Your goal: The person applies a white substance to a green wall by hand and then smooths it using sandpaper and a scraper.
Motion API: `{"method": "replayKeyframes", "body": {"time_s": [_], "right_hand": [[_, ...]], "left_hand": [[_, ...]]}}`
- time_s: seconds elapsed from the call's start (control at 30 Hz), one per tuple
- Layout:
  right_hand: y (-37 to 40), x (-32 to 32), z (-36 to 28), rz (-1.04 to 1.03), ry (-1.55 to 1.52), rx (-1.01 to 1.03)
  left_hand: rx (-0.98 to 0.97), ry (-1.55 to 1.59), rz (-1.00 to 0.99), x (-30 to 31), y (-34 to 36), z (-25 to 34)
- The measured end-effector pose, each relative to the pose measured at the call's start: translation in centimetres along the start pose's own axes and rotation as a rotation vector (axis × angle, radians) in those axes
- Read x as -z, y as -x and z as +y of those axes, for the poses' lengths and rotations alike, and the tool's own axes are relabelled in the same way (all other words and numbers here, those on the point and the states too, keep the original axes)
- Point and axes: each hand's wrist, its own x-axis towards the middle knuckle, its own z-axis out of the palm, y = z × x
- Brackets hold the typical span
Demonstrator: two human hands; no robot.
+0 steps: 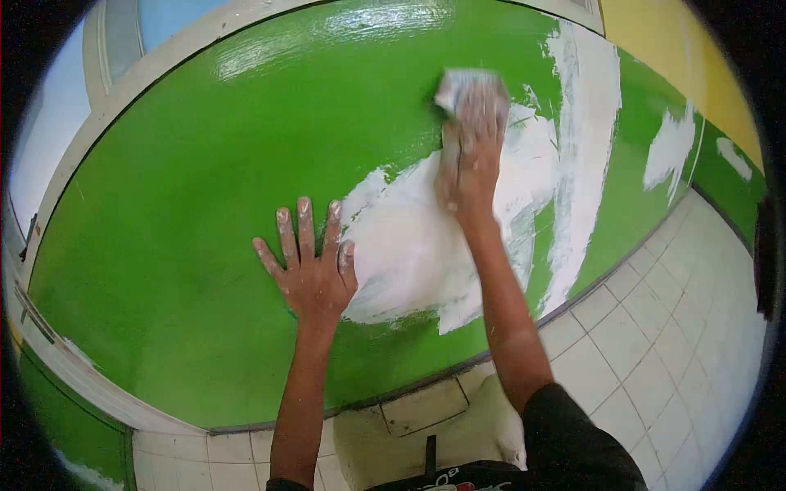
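Fingers (483, 123) of the right hand (468, 168) are wrapped tight around a flat, putty-caked tool (468, 84). Its blade is pressed against the green wall (205, 164) at the upper edge of a broad white putty patch (409, 245). What kind of blade it is cannot be told, since it is coated and blurred.

On the left hand (309, 274) the fingers (304, 225) are spread wide and hold nothing. The palm lies flat on the wall, and the thumb and fingertips touch the left edge of the patch. Both hands are dusted white.

To the right of the tool, a tall white streak (585, 123) runs down the wall, with smaller white blotches (670, 147) further along. A yellow band (679, 49) sits above the green at the top right. Below the wall is a tiled floor (655, 344), smeared white just beneath the arms. A black sleeve (573, 434) covers the right upper arm.
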Motion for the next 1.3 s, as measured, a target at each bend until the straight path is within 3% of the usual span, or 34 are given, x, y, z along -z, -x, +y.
{"method": "replayKeyframes", "body": {"time_s": [0.07,0.17,0.27,0.33,0.37,0.47,0.5,0.53,0.57,0.63,0.73,0.8,0.87,0.9,0.97,1.0,1.03,1.07,1.13,1.27,1.3], "right_hand": [[5.8,0.7,-2.9,-0.076,-0.017,-0.223],[19.5,1.9,-4.9,-0.308,-0.063,-0.241],[14.5,2.8,-2.4,-0.229,-0.060,-0.113],[7.1,2.5,0.0,-0.066,-0.094,-0.120],[4.2,1.9,1.7,-0.014,0.035,-0.067],[1.0,1.6,3.0,-0.030,-0.022,-0.193],[3.0,1.6,1.5,0.034,0.026,-0.230],[6.8,1.8,0.6,0.013,-0.117,-0.221],[10.0,1.7,-1.1,-0.032,0.019,-0.215],[15.0,3.3,-4.4,-0.178,-0.045,-0.298],[12.7,2.9,0.1,-0.090,-0.024,-0.156],[5.2,1.7,3.5,0.187,-0.082,-0.290],[0.0,3.0,5.3,-0.012,-0.147,-0.520],[1.0,2.5,5.3,-0.010,-0.148,-0.520],[5.3,1.7,4.7,0.110,-0.038,-0.272],[7.6,0.9,1.9,0.272,-0.410,-0.461],[10.4,1.8,-1.1,0.146,-0.474,-0.533],[14.9,3.0,-1.9,-0.121,-0.135,-0.399],[16.3,3.9,-1.0,-0.182,-0.116,-0.307],[4.5,2.7,4.5,0.128,0.011,-0.343],[4.3,2.4,6.0,0.126,0.007,-0.354]], "left_hand": [[-0.046,-0.029,-0.009,-0.1,0.1,-0.2],[-0.049,-0.036,-0.011,-0.1,0.1,-0.3],[-0.055,-0.036,0.005,0.0,0.1,-0.2],[-0.064,-0.026,0.011,0.1,0.1,-0.1],[-0.056,-0.032,0.022,0.0,0.0,0.0],[-0.059,-0.052,0.019,0.1,-0.1,0.0],[-0.056,-0.050,0.019,0.1,0.1,0.0],[-0.061,-0.050,0.016,0.0,0.3,-0.1],[-0.067,-0.051,0.017,-0.2,0.0,-0.3],[-0.073,-0.054,0.018,0.1,0.0,-0.4],[-0.063,-0.028,0.024,0.0,0.1,-0.2],[-0.044,-0.003,0.045,-0.2,-0.1,0.0],[-0.035,-0.010,0.041,0.1,0.0,0.1],[-0.036,-0.012,0.042,0.0,-0.1,0.0],[-0.029,-0.002,0.051,0.1,-0.1,0.3],[-0.031,-0.001,0.054,0.1,-0.1,0.3],[-0.026,0.002,0.058,0.0,-0.2,0.3],[-0.017,0.006,0.056,0.0,-0.1,0.4],[-0.029,0.006,0.045,0.2,-0.2,0.2],[-0.044,0.002,0.019,0.3,-0.1,0.2],[-0.049,-0.004,0.012,0.3,0.1,0.1]]}}
